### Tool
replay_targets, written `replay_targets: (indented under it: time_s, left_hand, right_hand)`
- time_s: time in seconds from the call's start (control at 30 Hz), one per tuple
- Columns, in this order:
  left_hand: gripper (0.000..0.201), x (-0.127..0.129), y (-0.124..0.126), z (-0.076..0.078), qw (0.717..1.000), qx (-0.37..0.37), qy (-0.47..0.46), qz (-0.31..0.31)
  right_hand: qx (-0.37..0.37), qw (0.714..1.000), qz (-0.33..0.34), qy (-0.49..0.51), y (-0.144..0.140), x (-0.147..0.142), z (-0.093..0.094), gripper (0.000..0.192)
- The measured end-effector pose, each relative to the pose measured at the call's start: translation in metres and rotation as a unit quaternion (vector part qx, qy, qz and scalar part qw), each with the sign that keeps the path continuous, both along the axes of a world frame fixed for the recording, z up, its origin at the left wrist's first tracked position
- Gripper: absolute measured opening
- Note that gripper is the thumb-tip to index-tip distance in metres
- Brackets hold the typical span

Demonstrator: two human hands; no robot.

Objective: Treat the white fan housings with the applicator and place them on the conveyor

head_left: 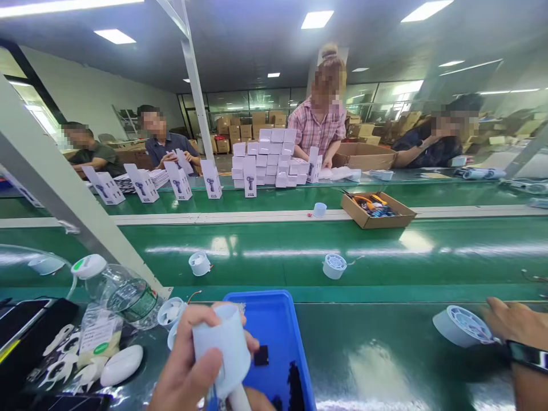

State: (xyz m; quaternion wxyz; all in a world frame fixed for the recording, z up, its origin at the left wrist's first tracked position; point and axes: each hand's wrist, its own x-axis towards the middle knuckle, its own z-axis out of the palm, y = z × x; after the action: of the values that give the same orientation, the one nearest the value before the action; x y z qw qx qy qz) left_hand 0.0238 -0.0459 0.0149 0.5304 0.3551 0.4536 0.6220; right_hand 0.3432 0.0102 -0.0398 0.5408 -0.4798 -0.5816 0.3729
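White plastic fan housing gripped by left hand, just left of blue tray; right hand's state can't tell. Two more housings on green belt beyond tray. Bottle left of tray. Co-worker's hand touches another housing.

Factory assembly line: conveyor belt, boxes

Your head camera: looks forward-down, close over your left hand; conveyor belt beyond, co-workers opposite.

bare forearms, dark wristwatch on right wrist
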Motion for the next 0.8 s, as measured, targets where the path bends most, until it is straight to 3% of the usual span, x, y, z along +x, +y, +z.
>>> replay_targets:
  time_s: [0.1,0.13,0.17,0.2,0.3,0.4,0.5,0.6,0.7,0.8]
  left_hand:
    - [0.043,-0.032,0.04,0.004,0.973,0.028,0.218,-0.075]
    - [0.041,-0.041,0.057,0.003,0.929,0.007,0.355,-0.101]
    - [0.038,-0.048,0.076,0.001,0.854,-0.008,0.506,-0.118]
    - [0.037,-0.053,0.095,-0.004,0.823,-0.009,0.557,-0.109]
    - [0.042,-0.054,0.149,-0.026,0.766,-0.014,0.631,-0.118]
    - [0.033,-0.044,0.184,-0.051,0.718,-0.01,0.682,-0.141]
    - [0.033,-0.032,0.199,-0.068,0.694,0.011,0.704,-0.151]
    - [0.035,-0.034,0.204,-0.072,0.694,0.025,0.707,-0.137]
    - [0.035,-0.053,0.206,-0.069,0.687,-0.005,0.721,-0.083]
    - [0.038,-0.081,0.204,-0.068,0.664,-0.08,0.743,-0.025]
  right_hand:
    - [-0.033,0.999,0.029,-0.017,-0.027,-0.088,-0.016,0.025]
    - [-0.038,0.998,0.039,-0.022,-0.032,-0.109,-0.023,0.025]
    - [-0.045,0.998,0.045,-0.027,-0.034,-0.126,-0.03,0.024]
    - [-0.054,0.997,0.044,-0.032,-0.034,-0.138,-0.035,0.024]
    - [-0.077,0.996,0.005,-0.042,-0.025,-0.154,-0.044,0.024]
    - [-0.04,0.998,-0.007,-0.044,-0.015,-0.157,-0.044,0.024]
    - [-0.002,0.999,0.034,-0.03,-0.012,-0.16,-0.047,0.026]
    - [0.008,0.998,0.063,-0.016,-0.012,-0.163,-0.058,0.026]
    - [0.011,0.997,0.069,-0.018,-0.013,-0.164,-0.068,0.024]
    - [0.003,0.996,0.08,-0.025,-0.014,-0.164,-0.072,0.024]
